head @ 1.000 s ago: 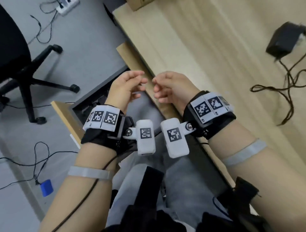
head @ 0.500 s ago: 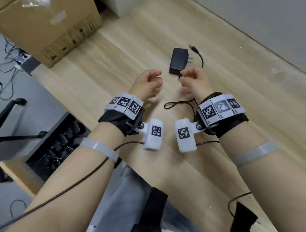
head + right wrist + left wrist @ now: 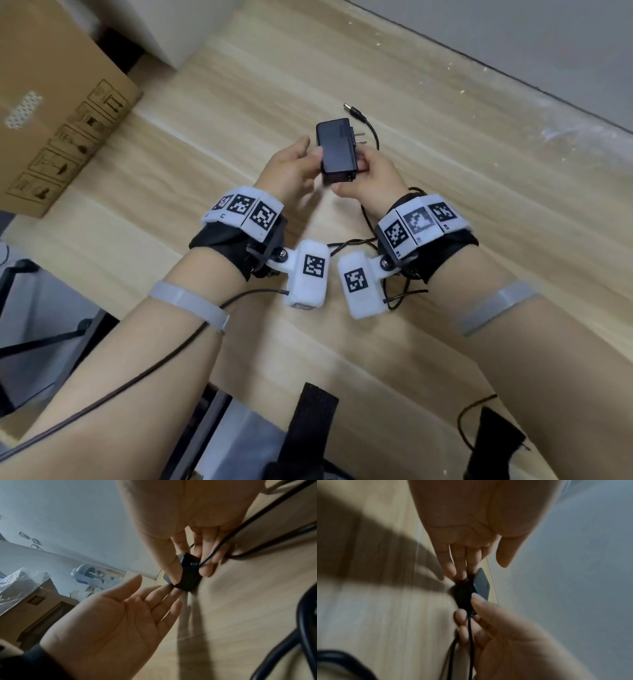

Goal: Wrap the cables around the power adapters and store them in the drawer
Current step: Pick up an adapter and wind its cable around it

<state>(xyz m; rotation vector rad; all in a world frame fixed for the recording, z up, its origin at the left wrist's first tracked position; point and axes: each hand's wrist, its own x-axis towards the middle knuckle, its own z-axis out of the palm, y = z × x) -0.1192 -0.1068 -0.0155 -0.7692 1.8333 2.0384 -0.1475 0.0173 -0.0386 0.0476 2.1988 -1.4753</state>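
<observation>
A black power adapter (image 3: pixel 337 150) with two metal prongs is held just above the wooden desk (image 3: pixel 479 178). My right hand (image 3: pixel 364 169) pinches its near end, thumb on top and fingers beneath (image 3: pixel 173 562). My left hand (image 3: pixel 301 161) is flat, its straight fingers (image 3: pixel 164 592) touching the adapter's left side and its thumb held apart. The thin black cable (image 3: pixel 368 222) leaves the adapter's near end, crosses my right fingers (image 3: pixel 471 628) and loops loosely under my right wrist. Its barrel plug (image 3: pixel 352 111) lies on the desk behind the adapter.
A cardboard box (image 3: pixel 61 113) stands at the desk's far left. A second black adapter (image 3: pixel 496 435) with its cable lies at the desk's near right edge. A grey wall (image 3: pixel 513 41) bounds the desk at the back.
The head view swung from the drawer and floor up to the desk. Both hands reached forward to the adapter, which lay on the desk; now my right hand holds it and my left touches it.
</observation>
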